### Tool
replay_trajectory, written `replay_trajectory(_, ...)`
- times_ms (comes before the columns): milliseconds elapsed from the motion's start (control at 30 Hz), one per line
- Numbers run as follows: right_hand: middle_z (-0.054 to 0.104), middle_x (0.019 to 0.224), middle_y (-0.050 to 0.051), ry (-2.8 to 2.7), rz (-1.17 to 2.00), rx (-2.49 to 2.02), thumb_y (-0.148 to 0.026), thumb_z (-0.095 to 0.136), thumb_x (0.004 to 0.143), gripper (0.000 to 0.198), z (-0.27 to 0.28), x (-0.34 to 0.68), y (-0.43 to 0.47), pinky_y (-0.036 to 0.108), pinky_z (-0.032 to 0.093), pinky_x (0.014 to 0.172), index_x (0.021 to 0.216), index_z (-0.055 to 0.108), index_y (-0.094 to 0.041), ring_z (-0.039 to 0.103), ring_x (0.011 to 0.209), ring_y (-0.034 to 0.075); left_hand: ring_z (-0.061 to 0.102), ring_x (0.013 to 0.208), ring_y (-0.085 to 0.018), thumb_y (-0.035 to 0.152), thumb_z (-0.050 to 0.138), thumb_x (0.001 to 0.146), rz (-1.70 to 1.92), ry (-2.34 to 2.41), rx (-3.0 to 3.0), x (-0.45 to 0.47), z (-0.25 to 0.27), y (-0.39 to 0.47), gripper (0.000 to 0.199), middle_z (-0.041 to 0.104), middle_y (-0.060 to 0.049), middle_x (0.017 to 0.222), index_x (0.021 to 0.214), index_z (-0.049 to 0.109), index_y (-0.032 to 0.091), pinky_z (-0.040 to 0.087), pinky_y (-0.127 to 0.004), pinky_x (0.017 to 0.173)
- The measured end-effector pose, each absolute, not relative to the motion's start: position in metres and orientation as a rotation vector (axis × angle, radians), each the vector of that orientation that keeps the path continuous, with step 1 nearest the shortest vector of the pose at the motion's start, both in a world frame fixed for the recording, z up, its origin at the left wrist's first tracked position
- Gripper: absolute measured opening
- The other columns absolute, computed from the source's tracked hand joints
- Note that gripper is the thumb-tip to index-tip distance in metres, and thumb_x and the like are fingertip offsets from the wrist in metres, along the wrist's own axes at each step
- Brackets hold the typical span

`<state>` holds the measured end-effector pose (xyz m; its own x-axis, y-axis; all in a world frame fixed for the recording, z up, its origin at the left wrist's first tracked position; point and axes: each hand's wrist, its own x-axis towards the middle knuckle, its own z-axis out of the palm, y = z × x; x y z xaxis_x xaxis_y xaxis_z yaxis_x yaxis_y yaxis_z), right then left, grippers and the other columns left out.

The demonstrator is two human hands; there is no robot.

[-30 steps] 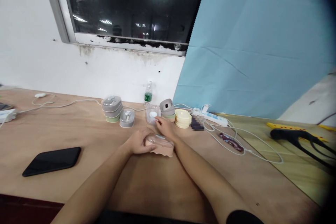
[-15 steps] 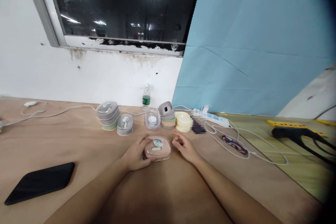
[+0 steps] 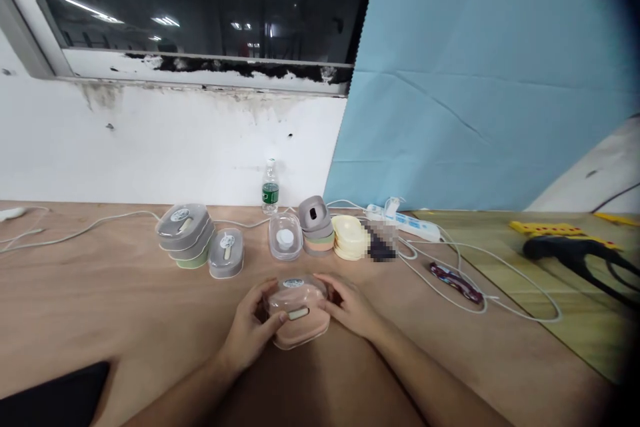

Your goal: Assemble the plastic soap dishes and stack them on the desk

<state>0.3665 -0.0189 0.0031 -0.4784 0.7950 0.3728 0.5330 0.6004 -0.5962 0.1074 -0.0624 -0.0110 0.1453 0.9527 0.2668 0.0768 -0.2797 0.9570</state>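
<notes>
Pink box (image 3: 303, 332): tilted between both hands, resting on or just above the table (image 3: 150, 327), cannot tell which.
Left hand (image 3: 250, 330): clamped on the left end, thumb right by the pale tab (image 3: 299, 313)!
Right hand (image 3: 353, 308): clamped on the right end.
Feel: light by the look, smooth, maybe slippery; clear lid (image 3: 295, 292) likely stiff, crackable; safest hold at both ends.
Behind: grey box (image 3: 226, 255), clear tub (image 3: 285, 221), yellow tubs (image 3: 349, 238), tight for any push forward.

Brown tabletop (image 3: 125, 307): upright bottle (image 3: 270, 194), grey box (image 3: 227, 263), yellow stack (image 3: 349, 241), black slab (image 3: 55, 400).
</notes>
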Motion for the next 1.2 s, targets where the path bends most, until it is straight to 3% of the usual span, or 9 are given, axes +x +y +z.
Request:
replay_trajectory(100,0.061,0.079,0.003,-2.11,0.439,-0.994,-0.039,0.057,0.088,0.03,0.004,0.359,-0.021,0.026,0.044,0.064,0.111,0.062,-0.021,0.054,0.065,0.013,0.055,0.112,-0.027,0.046,0.063,0.081,1.344,1.011,1.622,0.103,-0.012,-0.061,0.051,0.058,-0.012,0.122,0.123,0.052,0.019,0.044,-0.041,0.096)
replay_trajectory(300,0.06,0.068,0.002,-2.021,0.322,-0.896,-0.043,0.064,0.082,0.028,0.002,0.341,-0.031,0.026,0.046,0.06,0.098,0.065,-0.02,0.055,0.061,0.014,0.054,0.112,-0.025,0.048,0.038,0.093,1.588,1.011,1.785,0.097,-0.009,-0.065,0.049,0.055,-0.014,0.124,0.132,0.04,0.017,0.042,-0.042,0.097)
replay_trajectory(500,0.067,0.098,0.01,-1.93,0.33,-0.917,-0.043,0.056,0.087,0.054,-0.006,0.325,-0.033,0.032,0.053,0.067,0.135,0.043,-0.021,0.062,0.072,0.017,0.06,0.082,-0.016,0.04,0.041,0.094,1.655,1.325,1.601,0.104,0.006,-0.073,0.036,0.062,-0.005,0.092,0.124,0.046,0.02,0.048,-0.031,0.075)
replay_trajectory(633,0.065,0.108,0.011,-2.221,0.132,-0.734,-0.048,0.056,0.084,0.048,0.005,0.334,-0.035,0.038,0.051,0.083,0.125,0.056,-0.023,0.063,0.093,0.023,0.055,0.064,-0.013,0.037,0.045,0.09,1.689,1.281,1.475,0.104,0.014,-0.06,0.029,0.056,0.001,0.069,0.107,0.056,0.016,0.044,-0.025,0.062)
replay_trajectory(767,0.066,0.105,0.01,-2.372,0.002,-0.627,-0.044,0.058,0.085,0.033,0.014,0.348,-0.035,0.035,0.05,0.082,0.111,0.065,-0.025,0.062,0.094,0.022,0.051,0.058,-0.012,0.039,0.047,0.089,1.545,1.185,1.521,0.097,0.025,-0.044,0.031,0.053,0.002,0.06,0.102,0.06,0.013,0.041,-0.025,0.057)
replay_trajectory(833,0.067,0.098,0.009,-2.336,-0.052,-0.671,-0.041,0.057,0.087,0.025,0.016,0.35,-0.031,0.034,0.05,0.079,0.102,0.068,-0.025,0.063,0.089,0.021,0.054,0.062,-0.013,0.044,0.043,0.09,1.505,1.119,1.566,0.094,0.028,-0.042,0.04,0.058,0.0,0.067,0.111,0.057,0.013,0.044,-0.026,0.06)
replay_trajectory(933,0.068,0.094,0.008,-2.208,-0.104,-0.801,-0.039,0.052,0.091,0.023,0.021,0.343,-0.016,0.031,0.048,0.078,0.099,0.067,-0.022,0.063,0.088,0.019,0.06,0.085,-0.018,0.045,0.039,0.092,1.517,1.119,1.724,0.09,0.023,-0.049,0.048,0.064,-0.008,0.098,0.127,0.047,0.013,0.048,-0.033,0.077)
replay_trajectory(1033,0.069,0.099,0.008,-2.198,-0.111,-0.906,-0.038,0.046,0.094,0.027,0.029,0.328,0.01,0.03,0.046,0.081,0.102,0.066,-0.022,0.063,0.094,0.02,0.057,0.105,-0.024,0.048,0.051,0.087,1.303,1.219,2.063,0.091,0.014,-0.062,0.052,0.06,-0.012,0.117,0.128,0.048,0.016,0.044,-0.041,0.093)
replay_trajectory(1200,0.071,0.092,0.006,-2.156,-0.059,-1.08,-0.041,0.049,0.092,0.028,0.032,0.303,0.046,0.03,0.046,0.076,0.1,0.068,-0.022,0.064,0.084,0.02,0.048,0.121,-0.03,0.058,0.059,0.077,0.93,1.217,2.38,0.1,0.009,-0.072,0.069,0.051,-0.013,0.132,0.131,0.046,0.018,0.037,-0.046,0.102)
